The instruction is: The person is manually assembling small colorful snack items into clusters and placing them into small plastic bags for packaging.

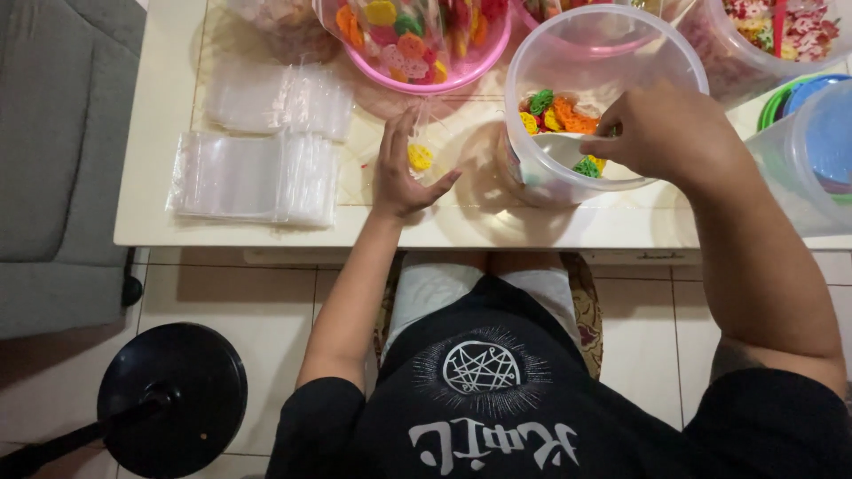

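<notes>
My left hand [401, 168] rests on the white table [160, 133] and holds open a small clear plastic bag [424, 146] with a yellow cracker piece [419, 157] in it. My right hand [661, 131] reaches into a clear round tub [596, 53] and grips a white scoop [559, 151]. Colourful crackers [559, 115] in orange, green and yellow lie in the bottom of the tub.
Two stacks of empty clear bags [257, 177] lie at the table's left. A pink-rimmed bowl [417, 44] of packed crackers stands behind, more tubs [772, 35] and lids [816, 124] at the right. A grey seat [53, 160] and a black stand base [173, 399] are at the left.
</notes>
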